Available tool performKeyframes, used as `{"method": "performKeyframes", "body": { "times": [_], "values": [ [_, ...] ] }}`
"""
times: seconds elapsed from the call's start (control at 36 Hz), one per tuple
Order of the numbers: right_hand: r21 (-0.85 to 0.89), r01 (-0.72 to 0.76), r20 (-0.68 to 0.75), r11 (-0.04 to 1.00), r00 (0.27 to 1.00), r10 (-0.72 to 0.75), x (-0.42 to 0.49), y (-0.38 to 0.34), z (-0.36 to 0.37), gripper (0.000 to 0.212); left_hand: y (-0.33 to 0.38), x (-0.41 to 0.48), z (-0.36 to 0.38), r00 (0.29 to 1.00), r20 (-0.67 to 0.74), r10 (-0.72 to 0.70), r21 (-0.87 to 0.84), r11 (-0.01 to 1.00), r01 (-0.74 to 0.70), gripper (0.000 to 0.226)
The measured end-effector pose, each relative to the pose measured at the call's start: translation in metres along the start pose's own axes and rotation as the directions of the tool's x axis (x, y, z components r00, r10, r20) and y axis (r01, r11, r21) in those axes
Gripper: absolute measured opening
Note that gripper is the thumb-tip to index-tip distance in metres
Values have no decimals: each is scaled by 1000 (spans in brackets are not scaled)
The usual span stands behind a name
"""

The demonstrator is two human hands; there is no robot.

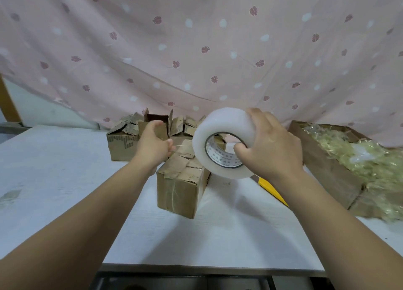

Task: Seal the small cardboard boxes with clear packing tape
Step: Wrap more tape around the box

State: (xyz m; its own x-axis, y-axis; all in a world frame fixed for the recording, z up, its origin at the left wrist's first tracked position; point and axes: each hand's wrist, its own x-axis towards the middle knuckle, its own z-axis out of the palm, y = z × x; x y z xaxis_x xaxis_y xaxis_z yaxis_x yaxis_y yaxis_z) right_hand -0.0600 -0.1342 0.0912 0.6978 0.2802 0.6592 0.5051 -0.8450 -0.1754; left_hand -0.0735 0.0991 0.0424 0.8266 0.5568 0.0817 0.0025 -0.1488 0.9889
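A small closed cardboard box [182,184] stands on the white table [65,180] in the middle, with old tape over its top flaps. Above its right side my right hand [270,146] grips a large roll of clear packing tape [220,141], thumb inside the core. My left hand [153,143] hovers over the box's far left corner, fingers curled, pinching the pulled-out tape end, which shows only as a thin glint stretching toward the roll.
Several open small cardboard boxes [124,141] crowd the back of the table. A larger box of pale shredded filler [357,165] lies at the right. A yellow-handled cutter [271,190] lies under my right wrist. A pink patterned curtain hangs behind.
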Motion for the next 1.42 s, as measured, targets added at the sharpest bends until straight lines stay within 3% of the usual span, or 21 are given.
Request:
{"method": "performKeyframes", "body": {
  "times": [0.14, 0.53, 1.0, 1.42],
  "values": [
    [-37, 11, -23, 999, 1000, -12, 2, 11, -2, 62, -1, 9, -12, 999, -52, 13, -7, 1000, -13, 61],
    [-37, 19, -78, 999, 997, -21, -9, 25, 12, 63, -5, 8, -9, 987, 42, -157, -170, 972, 162, 70],
    [-12, 51, -121, 999, 991, -52, -17, 26, 27, 65, -11, 6, -11, 970, -7, -242, -154, 959, 238, 69],
    [19, -51, -7, 999, 999, 51, -31, 41, 47, 61, -21, 4, -9, 967, 9, -256, -43, 966, 256, 61]
  ]
}}
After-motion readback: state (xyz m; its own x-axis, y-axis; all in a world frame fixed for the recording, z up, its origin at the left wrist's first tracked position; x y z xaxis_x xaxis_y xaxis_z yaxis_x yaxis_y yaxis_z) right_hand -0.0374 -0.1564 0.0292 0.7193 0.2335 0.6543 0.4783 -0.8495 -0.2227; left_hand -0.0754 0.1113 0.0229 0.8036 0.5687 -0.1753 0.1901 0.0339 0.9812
